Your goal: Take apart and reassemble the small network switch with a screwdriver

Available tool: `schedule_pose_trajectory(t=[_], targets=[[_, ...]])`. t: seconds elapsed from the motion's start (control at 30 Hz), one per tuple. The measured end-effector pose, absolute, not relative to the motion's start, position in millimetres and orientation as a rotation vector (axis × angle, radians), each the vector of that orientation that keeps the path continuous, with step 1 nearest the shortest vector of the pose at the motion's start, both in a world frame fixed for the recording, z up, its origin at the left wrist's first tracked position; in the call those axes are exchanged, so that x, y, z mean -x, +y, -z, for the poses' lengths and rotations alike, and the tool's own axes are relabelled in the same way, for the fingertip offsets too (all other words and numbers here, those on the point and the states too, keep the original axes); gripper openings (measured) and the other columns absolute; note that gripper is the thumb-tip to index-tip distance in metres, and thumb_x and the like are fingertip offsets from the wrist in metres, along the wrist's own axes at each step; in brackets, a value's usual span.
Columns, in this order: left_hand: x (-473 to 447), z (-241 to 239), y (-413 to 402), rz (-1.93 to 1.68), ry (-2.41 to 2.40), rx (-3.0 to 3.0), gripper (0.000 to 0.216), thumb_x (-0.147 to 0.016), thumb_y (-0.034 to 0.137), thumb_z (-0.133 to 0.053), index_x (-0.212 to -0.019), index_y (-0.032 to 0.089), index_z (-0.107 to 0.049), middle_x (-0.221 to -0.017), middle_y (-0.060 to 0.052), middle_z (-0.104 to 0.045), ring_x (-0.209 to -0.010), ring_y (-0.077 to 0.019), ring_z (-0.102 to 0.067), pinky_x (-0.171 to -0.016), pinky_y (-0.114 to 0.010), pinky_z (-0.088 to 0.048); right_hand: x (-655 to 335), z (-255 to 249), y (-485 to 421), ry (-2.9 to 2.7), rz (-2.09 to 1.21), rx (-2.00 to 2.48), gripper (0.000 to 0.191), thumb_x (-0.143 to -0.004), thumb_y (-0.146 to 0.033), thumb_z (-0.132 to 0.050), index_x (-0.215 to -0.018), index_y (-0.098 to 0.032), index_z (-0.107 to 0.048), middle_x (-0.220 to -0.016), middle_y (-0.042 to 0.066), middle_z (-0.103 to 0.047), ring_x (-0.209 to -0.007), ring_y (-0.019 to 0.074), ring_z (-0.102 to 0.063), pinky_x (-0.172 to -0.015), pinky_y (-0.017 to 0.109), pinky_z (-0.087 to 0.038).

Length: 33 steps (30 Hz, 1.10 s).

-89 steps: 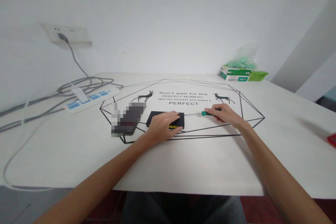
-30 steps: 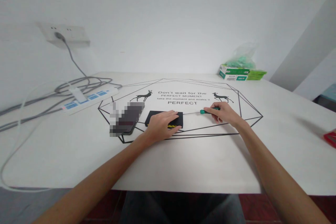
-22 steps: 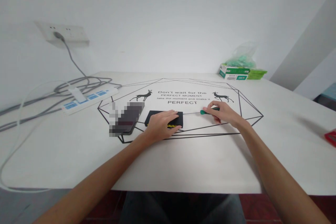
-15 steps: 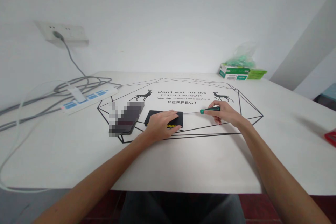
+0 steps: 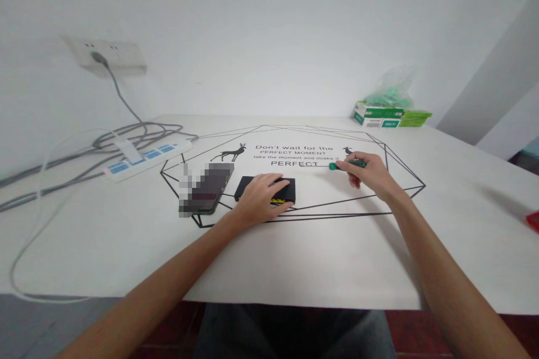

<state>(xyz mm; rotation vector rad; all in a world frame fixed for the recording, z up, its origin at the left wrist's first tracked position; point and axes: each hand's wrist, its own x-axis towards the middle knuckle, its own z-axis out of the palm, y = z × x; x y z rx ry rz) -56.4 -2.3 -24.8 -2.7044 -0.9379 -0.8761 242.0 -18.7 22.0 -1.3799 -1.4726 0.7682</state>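
My screwdriver (image 5: pixel 333 166): plastic handle (image 5: pixel 359 163), metal shaft (image 5: pixel 316 166). The box (image 5: pixel 287 193) I hold: matt. Table (image 5: pixel 303 261): smooth, satin. Bag (image 5: pixel 391 90): thin, crinkled plastic. Cartons (image 5: pixel 381 114): printed cardboard.

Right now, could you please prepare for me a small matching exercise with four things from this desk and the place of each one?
Things:
1. screwdriver
2. black box
3. power strip
4. clear plastic bag

Places:
A. on top of the green-and-white boxes
B. beside the coiled grey cables
C. under the left hand
D. held in the right hand

Right pairs: 1-D, 2-C, 3-B, 4-A.
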Motion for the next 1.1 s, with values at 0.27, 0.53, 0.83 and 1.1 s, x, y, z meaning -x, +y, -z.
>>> schedule_pose_trajectory(t=[0.27,0.53,0.83,1.1], targets=[[55.6,16.3,-9.1,0.755,-0.878,2.669,0.044,-0.082,0.052,-0.067,-0.108,0.016,-0.071,-0.112,-0.015,-0.071,-0.100,-0.0315,-0.066,-0.087,-0.047,-0.050,-215.6,-14.7,-16.7,-1.464,-0.547,1.397,0.042,-0.073,-0.060,-0.073,-0.079,-0.021,-0.058,-0.043,-0.004,-0.050,-0.036,0.0116,-0.045,-0.040,0.026,-0.036],[54.3,14.4,-9.9,0.754,-1.066,2.549,0.063,-0.078,0.072,-0.060,-0.102,0.015,-0.071,-0.100,-0.014,-0.073,-0.093,-0.0319,-0.067,-0.080,-0.047,-0.049,-192.5,1.2,-13.3,-1.594,-0.546,1.361,0.044,-0.077,-0.064,-0.067,-0.084,-0.022,-0.056,-0.050,-0.003,-0.052,-0.042,0.0129,-0.047,-0.046,0.026,-0.038],[55.4,12.4,-10.0,0.635,-1.122,2.552,0.068,-0.079,0.075,-0.057,-0.102,0.013,-0.071,-0.095,-0.013,-0.071,-0.091,-0.0297,-0.064,-0.077,-0.043,-0.048,-182.2,10.7,-7.5,-1.624,-0.482,1.372,0.048,-0.075,-0.068,-0.065,-0.082,-0.021,-0.057,-0.048,-0.004,-0.051,-0.042,0.0130,-0.046,-0.047,0.026,-0.038],[55.5,13.5,-6.1,0.642,-1.098,2.550,0.067,-0.080,0.074,-0.056,-0.101,0.013,-0.071,-0.095,-0.014,-0.071,-0.091,-0.0296,-0.064,-0.076,-0.042,-0.048,-183.3,8.5,-9.4,-1.601,-0.476,1.358,0.041,-0.077,-0.061,-0.069,-0.080,-0.021,-0.059,-0.044,-0.005,-0.051,-0.039,0.0123,-0.047,-0.045,0.026,-0.038]])
